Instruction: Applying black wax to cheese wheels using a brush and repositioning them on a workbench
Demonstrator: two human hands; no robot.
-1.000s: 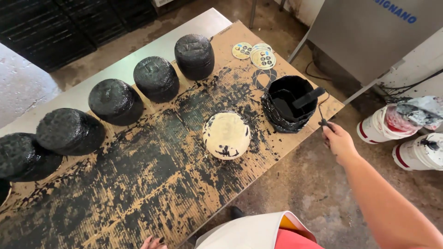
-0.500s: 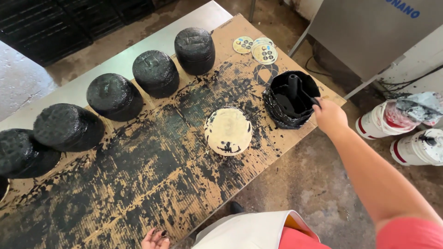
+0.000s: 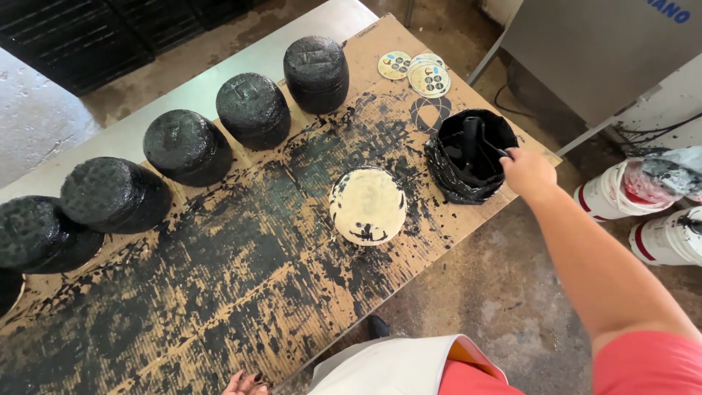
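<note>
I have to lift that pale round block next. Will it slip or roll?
The pale round block probably sits stable on its flat base. Black spatter near its lower edge may be wet, so possibly slippery. It looks solid, likely heavy for its size.

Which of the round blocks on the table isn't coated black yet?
The cream block standing alone near the black bucket; the row of blocks behind it is fully black.

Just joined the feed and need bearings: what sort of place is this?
Probably a small coating workshop: black-coated rounds drying in a row on paint-spattered cardboard, a black paint tub the right hand reaches into, and messy buckets on concrete.
</note>
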